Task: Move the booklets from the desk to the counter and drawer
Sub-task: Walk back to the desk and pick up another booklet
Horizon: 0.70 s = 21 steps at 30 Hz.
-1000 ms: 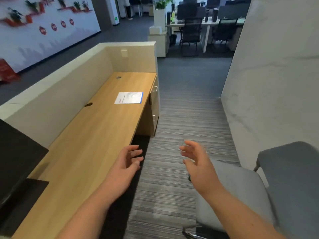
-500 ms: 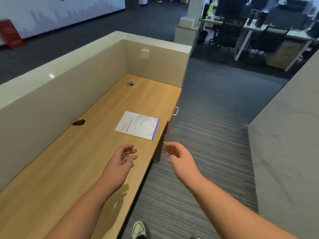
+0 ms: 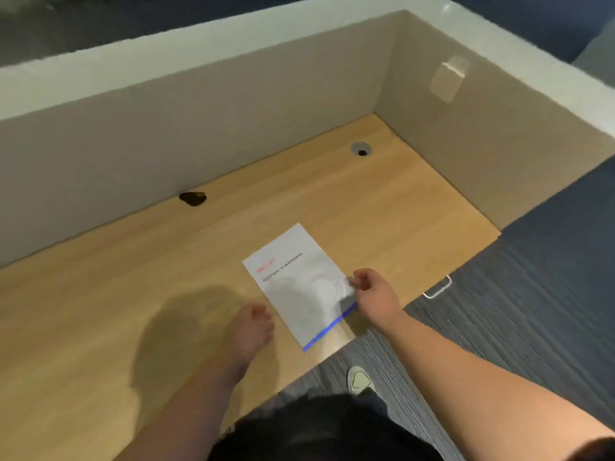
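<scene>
A white booklet (image 3: 296,284) with a blue edge and red print lies on the wooden desk (image 3: 100,294) near its front edge. My right hand (image 3: 372,292) pinches the booklet's right edge, which looks slightly lifted. My left hand (image 3: 253,327) rests on the desk just left of the booklet, fingers curled, holding nothing. The raised white counter (image 3: 199,41) runs along the back and right of the desk. A drawer handle (image 3: 437,287) shows below the desk's front edge, right of my right hand.
Two cable holes sit in the desk, a dark one (image 3: 192,197) by the back wall and a grey-ringed one (image 3: 361,149) near the corner. Grey striped carpet (image 3: 515,327) lies to the right. My shoe (image 3: 357,380) stands by the desk edge.
I have stepped up to the desk and now look down on the booklet. My right hand has reached its right edge and closed on it. My left hand has come down beside it.
</scene>
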{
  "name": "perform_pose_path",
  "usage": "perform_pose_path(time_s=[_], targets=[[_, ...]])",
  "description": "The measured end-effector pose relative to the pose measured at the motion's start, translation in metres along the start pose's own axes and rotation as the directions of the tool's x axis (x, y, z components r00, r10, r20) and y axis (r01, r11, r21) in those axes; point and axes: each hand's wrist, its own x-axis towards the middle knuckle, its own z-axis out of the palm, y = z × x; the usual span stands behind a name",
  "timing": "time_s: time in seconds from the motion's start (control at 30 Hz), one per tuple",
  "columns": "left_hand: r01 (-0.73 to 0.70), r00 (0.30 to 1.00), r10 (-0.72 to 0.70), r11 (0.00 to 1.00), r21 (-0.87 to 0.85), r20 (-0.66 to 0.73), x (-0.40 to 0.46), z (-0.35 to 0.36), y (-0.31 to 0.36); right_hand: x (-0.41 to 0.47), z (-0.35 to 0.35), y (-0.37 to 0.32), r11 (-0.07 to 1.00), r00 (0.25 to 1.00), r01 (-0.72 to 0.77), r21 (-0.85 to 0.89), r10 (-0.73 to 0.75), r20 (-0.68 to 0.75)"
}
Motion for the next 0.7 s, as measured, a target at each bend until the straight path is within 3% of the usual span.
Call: perform_pose_path(time_s=[0.1,0.2,0.33,0.53,0.6,0.7], targets=[[0.155,0.961,-0.16,0.987,-0.041,-0.224,0.017,0.039,-0.022,0.044,-0.015,0.002,0.988,0.987,0.008,-0.154,0.017,0.162],[0.254,0.93,-0.282,0.957,-0.144,-0.236,0.014,0.064,-0.029,0.055,-0.017,-0.005,0.979,0.972,0.03,-0.2,0.018,0.236],[0.238,0.929,-0.284,0.949,-0.206,-0.236,0.018,0.077,-0.02,0.047,-0.012,-0.009,0.986,0.938,0.05,-0.161,0.009,0.347],[0.059,0.942,-0.203,0.884,-0.464,-0.268,-0.043,0.046,-0.022,0.014,0.016,-0.012,0.997,0.843,0.014,-0.08,0.032,0.537],[-0.056,0.916,-0.151,0.869,-0.491,-0.371,-0.087,0.019,-0.027,-0.013,0.037,-0.029,0.991,0.795,0.095,-0.095,-0.018,0.606],[-0.233,0.836,-0.091,0.833,-0.501,-0.541,-0.168,-0.028,-0.031,-0.074,0.078,-0.07,0.952,0.637,0.29,-0.099,-0.115,0.763]])
